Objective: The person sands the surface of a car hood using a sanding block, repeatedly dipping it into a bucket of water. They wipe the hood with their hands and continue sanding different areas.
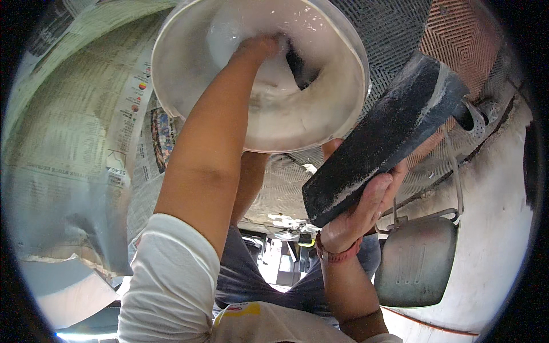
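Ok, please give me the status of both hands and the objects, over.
Left hand inside white bucket, at a dark piece, grip unclear. Right hand holding long black block, slanted, outside the bucket. No obstruction visible.

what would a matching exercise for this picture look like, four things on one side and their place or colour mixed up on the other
Things:
1. left hand
2. right hand
3. wristband
4. tub

Places and colours:
A. whitish, with a round rim
B. holding the long black piece
C. reddish, around a wrist
D. reaching down inside a container

Right pairs: 1-D, 2-B, 3-C, 4-A
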Demonstrator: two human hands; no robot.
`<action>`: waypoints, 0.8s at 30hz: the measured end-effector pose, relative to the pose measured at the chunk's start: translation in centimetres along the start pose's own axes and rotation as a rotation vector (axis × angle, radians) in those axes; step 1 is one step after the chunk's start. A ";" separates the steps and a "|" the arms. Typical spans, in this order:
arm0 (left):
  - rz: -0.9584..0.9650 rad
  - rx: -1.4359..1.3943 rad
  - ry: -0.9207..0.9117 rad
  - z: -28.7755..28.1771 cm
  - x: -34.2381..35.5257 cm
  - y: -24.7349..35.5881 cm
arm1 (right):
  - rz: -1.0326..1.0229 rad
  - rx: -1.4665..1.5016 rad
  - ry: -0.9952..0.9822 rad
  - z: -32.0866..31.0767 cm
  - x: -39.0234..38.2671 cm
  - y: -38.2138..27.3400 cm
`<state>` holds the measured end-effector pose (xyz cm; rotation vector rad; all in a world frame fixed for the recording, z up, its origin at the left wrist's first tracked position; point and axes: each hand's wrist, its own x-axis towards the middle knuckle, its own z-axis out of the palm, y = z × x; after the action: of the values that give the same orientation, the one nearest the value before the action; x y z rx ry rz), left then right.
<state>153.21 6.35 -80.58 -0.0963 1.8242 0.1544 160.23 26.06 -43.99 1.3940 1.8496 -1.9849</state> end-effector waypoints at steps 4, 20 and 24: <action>0.144 0.177 -0.185 -1.3 -3.6 0.1 | -0.029 0.010 0.005 -0.6 0.2 0.6; 0.192 -0.745 -0.181 4.4 -0.7 -1.9 | -0.035 -0.022 -0.001 -0.3 0.0 0.5; -0.145 -0.524 0.165 7.2 4.5 -2.6 | -0.013 -0.033 -0.030 0.1 0.0 0.4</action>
<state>159.31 4.96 -86.88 -0.6239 1.8925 0.5322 160.37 25.87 -44.33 1.3385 1.8751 -1.9610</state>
